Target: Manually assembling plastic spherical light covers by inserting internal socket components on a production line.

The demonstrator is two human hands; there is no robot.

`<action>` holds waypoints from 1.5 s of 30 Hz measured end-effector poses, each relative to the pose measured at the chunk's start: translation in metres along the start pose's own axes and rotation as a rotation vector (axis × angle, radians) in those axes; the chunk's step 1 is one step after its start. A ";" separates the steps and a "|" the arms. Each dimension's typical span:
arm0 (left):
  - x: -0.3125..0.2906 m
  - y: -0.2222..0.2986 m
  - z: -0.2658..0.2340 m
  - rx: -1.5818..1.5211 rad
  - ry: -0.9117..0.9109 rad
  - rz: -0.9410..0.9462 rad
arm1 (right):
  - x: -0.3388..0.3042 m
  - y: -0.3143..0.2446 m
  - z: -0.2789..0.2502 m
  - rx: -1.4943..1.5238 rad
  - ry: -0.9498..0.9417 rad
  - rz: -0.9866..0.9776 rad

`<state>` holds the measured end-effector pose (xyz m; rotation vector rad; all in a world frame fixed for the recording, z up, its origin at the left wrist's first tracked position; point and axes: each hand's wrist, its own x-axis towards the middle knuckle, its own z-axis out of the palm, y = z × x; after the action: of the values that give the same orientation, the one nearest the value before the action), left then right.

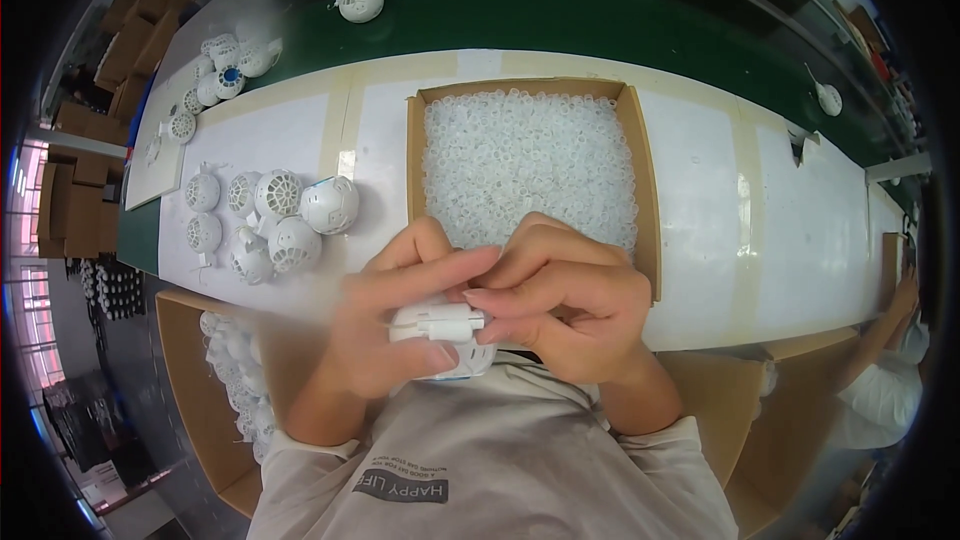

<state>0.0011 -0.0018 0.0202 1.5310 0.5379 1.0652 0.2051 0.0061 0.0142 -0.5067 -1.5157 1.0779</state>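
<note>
My left hand is closed around a white plastic fan casing, held low in front of my shirt. The casing has a cylindrical part along its upper side and a rounded body below. At its right end, the fingers of my right hand are pinched together, with the thumb against the casing. Whatever small thing may be between those fingertips is hidden. Just beyond both hands stands a cardboard tray filled with small clear plastic rings.
Several round white fan heads stand on the white table left of the tray, more farther back. Another fan lies on the green belt. An open carton holds white parts at lower left. A co-worker's arm shows at right.
</note>
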 end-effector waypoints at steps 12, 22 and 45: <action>0.001 -0.009 0.007 -0.043 0.193 0.044 | -0.008 0.000 -0.005 -0.273 0.069 0.064; 0.003 -0.015 0.006 0.115 0.102 0.145 | -0.007 -0.009 -0.008 -0.173 0.037 0.320; 0.016 -0.013 0.005 0.191 0.045 0.164 | 0.002 -0.015 0.015 -0.158 0.006 0.142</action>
<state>0.0156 0.0116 0.0135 1.7453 0.5656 1.2037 0.1944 -0.0045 0.0294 -0.7361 -1.5862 1.0681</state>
